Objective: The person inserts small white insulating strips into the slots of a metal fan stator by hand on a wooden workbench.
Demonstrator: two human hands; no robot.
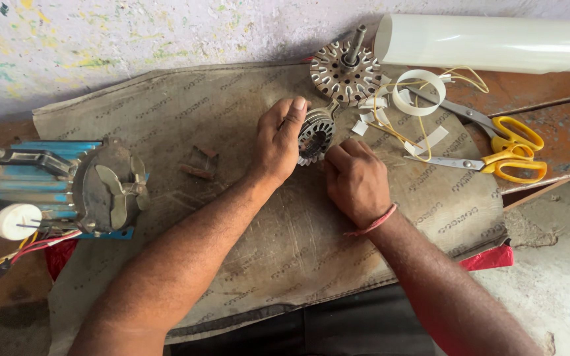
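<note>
Now we see the left hand (278,142) closed around the left rim of a small toothed metal stator (316,136), thumb up along its edge, holding it on edge over the mat (232,217) near the middle of the bench. The right hand (356,179) is curled into a loose fist just beside the stator's lower right, and we cannot tell whether it pinches anything. Behind lie a rotor (344,71), a tape ring (419,92), yellow scissors (506,151) and a white roll (489,43); a blue motor (67,188) sits well to the left.
</note>
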